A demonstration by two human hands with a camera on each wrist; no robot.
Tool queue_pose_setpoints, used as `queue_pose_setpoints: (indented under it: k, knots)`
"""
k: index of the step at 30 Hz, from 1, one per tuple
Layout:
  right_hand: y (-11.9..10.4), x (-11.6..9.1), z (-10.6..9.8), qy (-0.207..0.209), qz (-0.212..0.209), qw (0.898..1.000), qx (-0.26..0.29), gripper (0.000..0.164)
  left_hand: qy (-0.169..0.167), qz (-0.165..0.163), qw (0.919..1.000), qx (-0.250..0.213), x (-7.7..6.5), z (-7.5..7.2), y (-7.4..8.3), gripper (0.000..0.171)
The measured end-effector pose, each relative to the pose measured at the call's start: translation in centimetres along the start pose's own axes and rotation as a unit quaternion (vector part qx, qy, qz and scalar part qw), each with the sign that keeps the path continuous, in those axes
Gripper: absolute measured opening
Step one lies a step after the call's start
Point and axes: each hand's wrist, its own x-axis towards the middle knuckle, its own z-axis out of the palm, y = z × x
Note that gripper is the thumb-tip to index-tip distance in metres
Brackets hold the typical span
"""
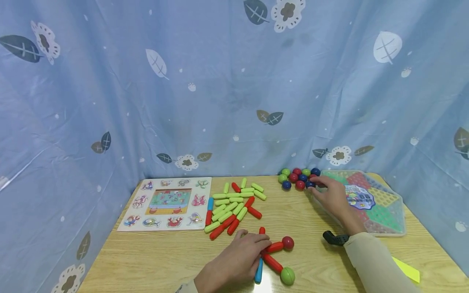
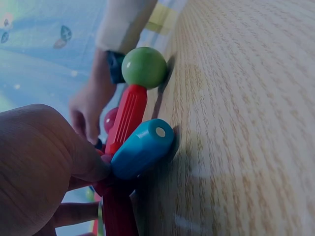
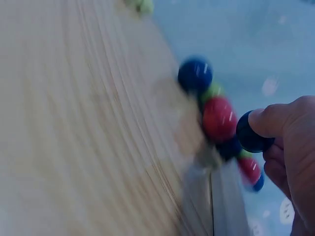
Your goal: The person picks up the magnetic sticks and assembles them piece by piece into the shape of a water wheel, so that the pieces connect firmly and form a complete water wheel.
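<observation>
My left hand (image 1: 242,255) grips a small build of magnetic sticks and balls at its centre, mostly hidden under the fingers. From that centre spread red sticks (image 1: 272,263) and a blue stick (image 2: 142,149). A green ball (image 1: 287,276) caps one red stick and a red ball (image 1: 288,243) another. In the left wrist view the thumb presses beside the blue stick's inner end. Over at the back right, my right hand (image 1: 332,197) pinches a dark blue ball (image 3: 252,133) between thumb and fingers, beside a cluster of red, green and blue balls (image 1: 293,177).
Yellow-green sticks (image 1: 231,195) and several red ones lie mid-table, next to a sea-animal puzzle board (image 1: 124,219) on the left. A clear plastic case (image 1: 388,215) with coloured pieces lies under the right forearm. Near that sleeve is a yellow piece (image 1: 406,269). A blue curtain (image 1: 227,81) stands behind.
</observation>
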Motion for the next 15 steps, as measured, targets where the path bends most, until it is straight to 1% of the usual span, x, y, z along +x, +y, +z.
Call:
queue_pose_setpoints:
  k: [2,3,5,6,8,10,13,15]
  knots:
    - [-0.9,-1.0,-0.2,-0.003,0.02,1.0,0.02,0.026,0.0,0.001,1.0,0.001,0.0,0.0,0.0,0.044]
    - [-1.4,-1.6,-0.2,-0.014,0.027,0.999,0.041,0.025,0.0,0.001,1.0,0.002,0.1,0.0,0.0,0.044]
    - [-2.4,-2.7,-0.1,-0.056,0.039,0.993,0.094,0.024,0.0,0.003,1.0,0.002,0.1,-0.1,0.0,0.044]
    - [-3.0,-3.2,0.1,-0.084,0.041,0.988,0.122,0.024,0.0,0.004,1.0,0.002,0.1,-0.1,0.1,0.043]
    - [-3.9,-4.1,0.6,-0.144,0.048,0.971,0.183,0.024,-0.001,0.009,1.0,0.0,0.1,-0.1,0.1,0.042]
    - [-4.8,-4.7,1.3,-0.203,0.044,0.95,0.234,0.025,-0.003,0.018,0.9998,-0.007,0.2,-0.1,0.1,0.041]
    - [-5.8,-5.3,2.3,-0.275,0.033,0.922,0.272,0.024,-0.013,0.039,0.9988,-0.026,0.2,0.0,0.0,0.04]
    - [-6.3,-5.6,2.8,-0.311,0.021,0.906,0.287,0.024,-0.024,0.053,0.9975,-0.04,0.2,0.0,0.0,0.041]
